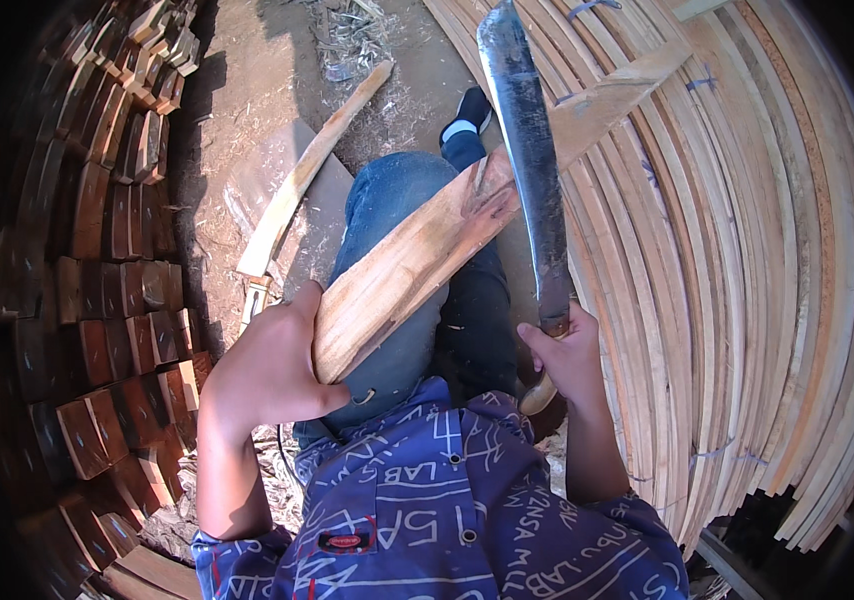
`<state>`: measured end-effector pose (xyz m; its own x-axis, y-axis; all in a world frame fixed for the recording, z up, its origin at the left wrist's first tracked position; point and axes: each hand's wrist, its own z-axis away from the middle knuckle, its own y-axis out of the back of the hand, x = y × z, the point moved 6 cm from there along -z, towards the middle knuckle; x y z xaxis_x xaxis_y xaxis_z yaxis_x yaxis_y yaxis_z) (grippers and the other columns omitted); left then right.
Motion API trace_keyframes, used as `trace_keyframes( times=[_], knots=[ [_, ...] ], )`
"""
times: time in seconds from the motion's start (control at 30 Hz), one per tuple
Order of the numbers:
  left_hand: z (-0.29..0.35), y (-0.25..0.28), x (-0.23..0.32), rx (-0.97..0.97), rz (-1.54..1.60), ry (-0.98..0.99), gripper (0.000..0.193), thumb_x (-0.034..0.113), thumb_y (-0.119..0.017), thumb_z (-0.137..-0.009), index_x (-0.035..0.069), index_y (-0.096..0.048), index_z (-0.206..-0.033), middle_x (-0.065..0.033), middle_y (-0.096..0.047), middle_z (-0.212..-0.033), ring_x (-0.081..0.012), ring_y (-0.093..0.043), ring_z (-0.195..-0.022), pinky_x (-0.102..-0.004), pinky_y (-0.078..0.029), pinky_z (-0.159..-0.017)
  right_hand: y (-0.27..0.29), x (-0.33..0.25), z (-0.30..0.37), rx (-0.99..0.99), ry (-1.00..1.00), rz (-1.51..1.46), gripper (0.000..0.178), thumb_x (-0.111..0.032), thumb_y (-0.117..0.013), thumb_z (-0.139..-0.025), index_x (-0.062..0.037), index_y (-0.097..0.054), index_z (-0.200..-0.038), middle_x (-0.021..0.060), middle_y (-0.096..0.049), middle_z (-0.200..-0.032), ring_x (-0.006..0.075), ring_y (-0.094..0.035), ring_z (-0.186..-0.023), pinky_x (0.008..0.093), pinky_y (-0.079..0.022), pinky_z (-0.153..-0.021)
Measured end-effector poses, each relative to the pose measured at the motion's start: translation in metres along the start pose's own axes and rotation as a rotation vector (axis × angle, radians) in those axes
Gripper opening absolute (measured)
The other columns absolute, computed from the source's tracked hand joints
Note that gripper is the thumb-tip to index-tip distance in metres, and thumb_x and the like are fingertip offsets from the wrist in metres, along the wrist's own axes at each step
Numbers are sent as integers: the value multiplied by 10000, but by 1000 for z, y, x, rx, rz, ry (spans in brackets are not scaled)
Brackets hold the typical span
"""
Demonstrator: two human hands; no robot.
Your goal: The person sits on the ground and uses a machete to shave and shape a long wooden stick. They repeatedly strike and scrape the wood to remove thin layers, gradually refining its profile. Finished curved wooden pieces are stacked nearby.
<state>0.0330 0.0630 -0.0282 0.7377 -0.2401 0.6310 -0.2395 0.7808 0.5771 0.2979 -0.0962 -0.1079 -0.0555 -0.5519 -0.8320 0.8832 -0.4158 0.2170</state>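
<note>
My left hand (272, 365) grips the near end of a long pale wooden plank (417, 262), which slants across my thigh up to the right. A dark knot marks the plank near its middle, and its far end reaches over the stacked slats. In my right hand (569, 350) is the handle of a machete (532, 150). Its broad dark blade points up and away from me, passing in front of the plank; whether the two touch I cannot tell.
Stacked wooden blocks (112, 340) line the left side. Long bundled slats (687, 300) fill the right. Another thin wooden piece (317, 165) lies ahead to the left by a flat board (332, 220). Wood shavings (355, 40) litter the ground. My jean-covered legs (387, 200) are beneath the plank.
</note>
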Motion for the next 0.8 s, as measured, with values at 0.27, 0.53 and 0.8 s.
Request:
trace_keyframes(
  times=[0.27, 0.53, 0.8],
  knots=[
    [-4, 1, 2, -26, -26, 24, 573, 140, -776, -519, -105, -487, -949, -327, -563, -728, -481, -613, -761, -444, -497, -703, -13, 4, 7, 87, 174, 151, 133, -37, -719, -826, -2, -611, -896, 12, -589, -637, 57, -540, -502, 238, -416, -447],
    [-1, 2, 0, -36, 31, 22, 563, 166, -797, -536, -109, -511, -936, -334, -593, -766, -473, -633, -797, -445, -508, -740, -11, -10, -1, 30, 64, -6, 149, -30, -727, -834, -14, -615, -930, -13, -566, -622, 50, -513, -476, 233, -407, -437],
    [-1, 1, 2, -34, -37, 45, 565, 181, -800, -539, -108, -520, -935, -337, -602, -802, -469, -635, -832, -445, -508, -755, -27, -3, 9, -27, 131, 155, 164, -51, -741, -826, -5, -611, -915, -3, -597, -667, 51, -535, -507, 240, -419, -455]
  ],
)
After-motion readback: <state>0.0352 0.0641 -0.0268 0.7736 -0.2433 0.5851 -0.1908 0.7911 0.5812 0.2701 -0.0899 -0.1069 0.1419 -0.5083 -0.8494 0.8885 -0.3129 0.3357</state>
